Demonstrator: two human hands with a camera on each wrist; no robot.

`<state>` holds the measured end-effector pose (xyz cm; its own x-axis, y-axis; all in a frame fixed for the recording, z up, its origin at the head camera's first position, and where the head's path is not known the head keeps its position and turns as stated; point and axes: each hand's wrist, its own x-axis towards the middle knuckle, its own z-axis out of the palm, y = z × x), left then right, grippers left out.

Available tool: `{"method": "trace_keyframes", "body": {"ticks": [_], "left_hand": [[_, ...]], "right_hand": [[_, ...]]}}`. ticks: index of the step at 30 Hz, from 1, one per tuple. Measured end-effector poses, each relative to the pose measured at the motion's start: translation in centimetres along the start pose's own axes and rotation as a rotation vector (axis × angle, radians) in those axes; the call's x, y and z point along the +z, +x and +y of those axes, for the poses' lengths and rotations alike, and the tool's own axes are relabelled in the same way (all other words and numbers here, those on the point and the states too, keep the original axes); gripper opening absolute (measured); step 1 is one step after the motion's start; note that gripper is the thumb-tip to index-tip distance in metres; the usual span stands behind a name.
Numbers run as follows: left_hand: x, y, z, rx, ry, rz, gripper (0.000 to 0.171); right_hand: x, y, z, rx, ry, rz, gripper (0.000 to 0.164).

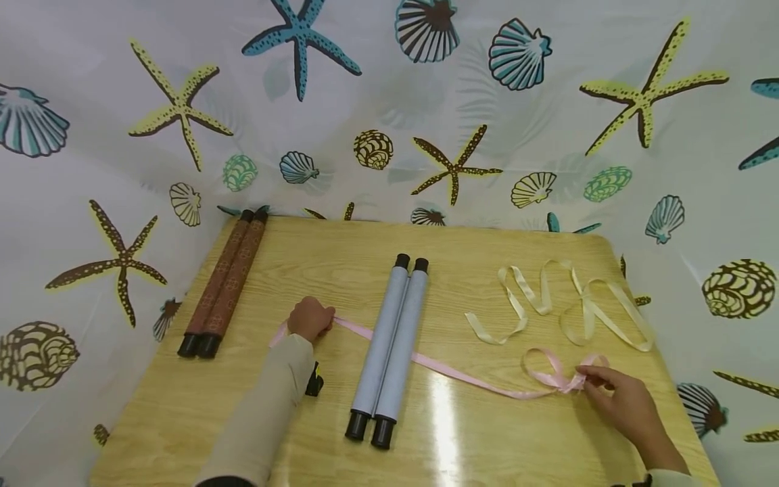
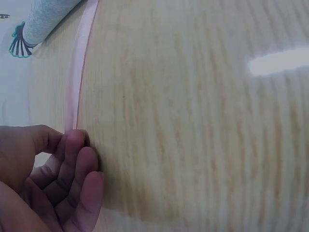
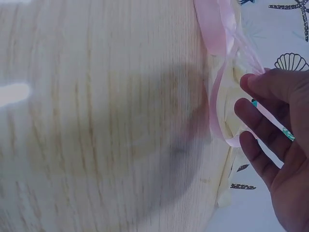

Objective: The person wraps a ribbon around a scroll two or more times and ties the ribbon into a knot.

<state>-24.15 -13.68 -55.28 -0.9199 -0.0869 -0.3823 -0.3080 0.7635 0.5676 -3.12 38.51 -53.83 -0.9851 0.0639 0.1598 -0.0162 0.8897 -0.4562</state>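
Observation:
A pink ribbon [image 1: 453, 372] runs across the table and passes beneath a pair of pale blue-grey scrolls [image 1: 389, 338] with black end knobs, which hide its middle. To the left of the scrolls, my left hand [image 1: 312, 319] pinches the ribbon between thumb and forefinger; the left wrist view shows the ribbon [image 2: 79, 72] stretched flat from the fingertips, the other fingers curled. At the right, my right hand [image 1: 627, 399] pinches the gathered, looped part of the ribbon. In the right wrist view, thumb and forefinger hold the ribbon [image 3: 215, 24], with the other fingers spread loosely.
Two brown patterned scrolls [image 1: 225, 284] lie side by side at the left edge. A cream ribbon [image 1: 544, 291] lies in loose curls at the back right. Beside my left sleeve is a small black object [image 1: 314, 382]. A shell-and-starfish cloth [image 1: 389, 101] surrounds the wooden table [image 1: 328, 257].

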Motion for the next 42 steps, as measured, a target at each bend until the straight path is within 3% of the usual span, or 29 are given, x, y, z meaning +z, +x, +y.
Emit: {"method": "trace_keyframes", "body": {"ticks": [6,12,20,25,35,42], "left_hand": [[0.0,1.1,0.0,0.001,0.024,0.053,0.044],[-0.7,2.0,1.4,0.119,-0.045,0.147,0.041],[-3.9,2.4,4.1,0.178,-0.131,0.273,0.036],[-5.8,2.7,5.5,0.212,-0.147,0.37,0.036],[-10.0,1.6,8.4,0.327,-0.22,0.543,0.038],[-12.2,0.0,9.9,0.446,-0.248,0.643,0.038]], "right_hand": [[-0.1,0.2,-0.4,0.012,0.001,0.031,0.016],[-0.3,0.4,-0.6,0.021,0.04,0.072,0.015],[0.0,1.3,-1.6,-0.049,0.09,0.159,0.019],[-0.2,2.2,-2.6,-0.045,0.152,0.184,0.018],[-2.6,6.2,-6.7,-0.052,0.3,0.217,0.021],[-4.4,10.8,-10.5,-0.12,0.408,0.249,0.021]]}}
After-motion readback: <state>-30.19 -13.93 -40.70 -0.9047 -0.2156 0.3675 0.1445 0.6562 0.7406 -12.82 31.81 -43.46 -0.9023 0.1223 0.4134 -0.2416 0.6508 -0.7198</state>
